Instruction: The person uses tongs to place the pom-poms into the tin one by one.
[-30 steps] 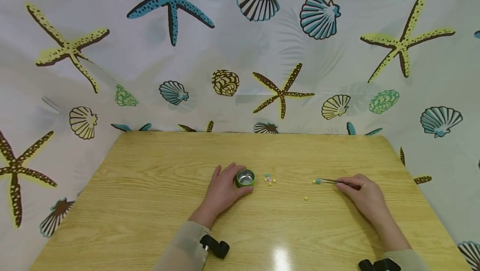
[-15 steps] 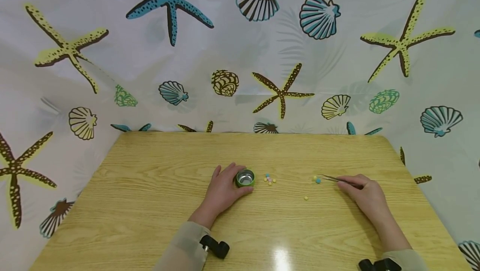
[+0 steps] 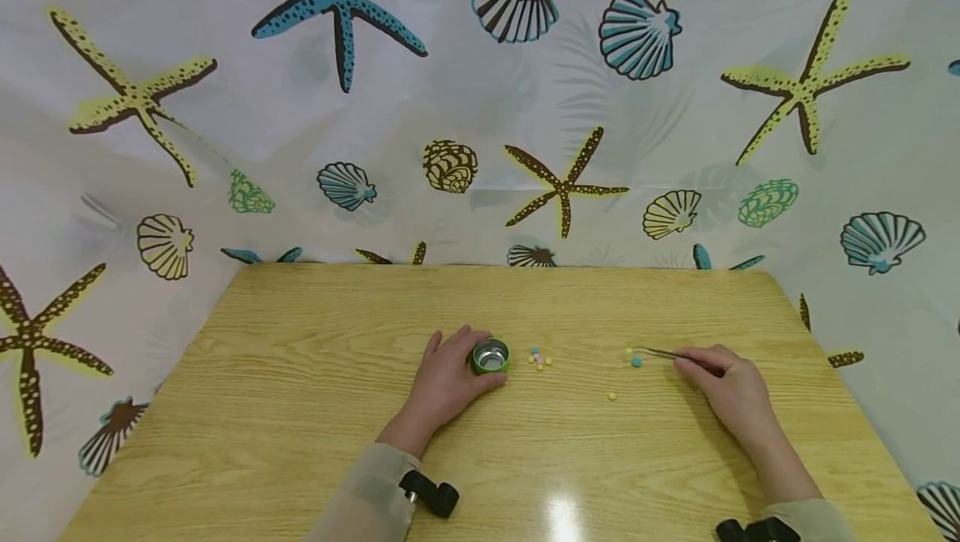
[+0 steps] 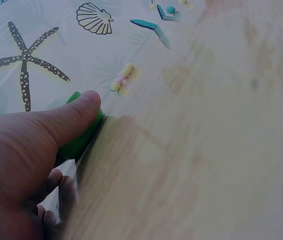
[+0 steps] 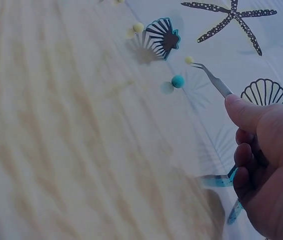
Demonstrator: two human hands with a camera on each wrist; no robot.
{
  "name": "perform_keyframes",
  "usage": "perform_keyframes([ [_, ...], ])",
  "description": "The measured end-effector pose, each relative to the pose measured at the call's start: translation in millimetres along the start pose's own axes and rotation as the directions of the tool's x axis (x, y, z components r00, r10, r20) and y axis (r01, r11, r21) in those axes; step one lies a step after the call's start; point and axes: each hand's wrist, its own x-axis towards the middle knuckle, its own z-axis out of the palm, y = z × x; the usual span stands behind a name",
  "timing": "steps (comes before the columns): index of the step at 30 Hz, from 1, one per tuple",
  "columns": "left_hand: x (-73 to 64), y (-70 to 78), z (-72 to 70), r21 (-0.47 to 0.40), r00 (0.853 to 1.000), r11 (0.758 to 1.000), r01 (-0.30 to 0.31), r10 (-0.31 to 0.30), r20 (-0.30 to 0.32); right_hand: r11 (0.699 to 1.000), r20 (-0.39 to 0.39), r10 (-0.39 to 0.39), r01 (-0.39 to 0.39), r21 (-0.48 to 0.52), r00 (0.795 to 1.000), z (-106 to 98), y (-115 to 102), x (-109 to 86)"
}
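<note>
My left hand [image 3: 444, 379] holds a small round tin [image 3: 491, 372], green outside and silvery inside, with fingers and thumb around its sides. In my right hand [image 3: 733, 392] are bent-tip tweezers [image 5: 216, 80], pinched between thumb and fingers. Their slightly parted tips point left at a small yellow ball [image 5: 189, 60]; whether they touch it I cannot tell. Close by lies a larger blue ball [image 5: 178, 81], apart from the tips. Another yellow ball [image 3: 612, 397] lies nearer the person. Just right of the tin sits a cluster of small balls [image 3: 539, 360], yellow, pink and blue.
The wood-grain table [image 3: 315, 409] carries everything. Behind it and at both sides hangs a pale cloth [image 3: 420, 67] printed with shells and starfish. Black wrist mounts [image 3: 430, 494] sit at both sleeves.
The tweezers have left the blue ball and shifted up to the yellow one beside it, which has moved slightly away from the person. The left hand and tin have stayed put.
</note>
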Motion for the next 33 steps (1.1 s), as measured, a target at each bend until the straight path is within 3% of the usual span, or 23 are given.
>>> perform_keyframes([
  [8, -0.8, -1.3, -0.1, -0.002, 1.000, 1.000, 0.000, 0.000, -0.008, 0.998, -0.040, -0.053, 0.052, -0.017, 0.998, 3, -9, 0.0],
  [15, -0.6, -1.6, -0.1, -0.005, 1.000, 1.000, -0.001, 0.001, -0.008, 0.998, -0.016, -0.054, 0.054, 0.026, 0.998, 12, -28, 2.3],
  [33, -0.6, -3.8, 0.5, -0.011, 1.000, 1.000, -0.012, 0.012, -0.007, 0.976, 0.082, -0.160, 0.146, 0.161, 0.984, 65, -83, 18.5],
])
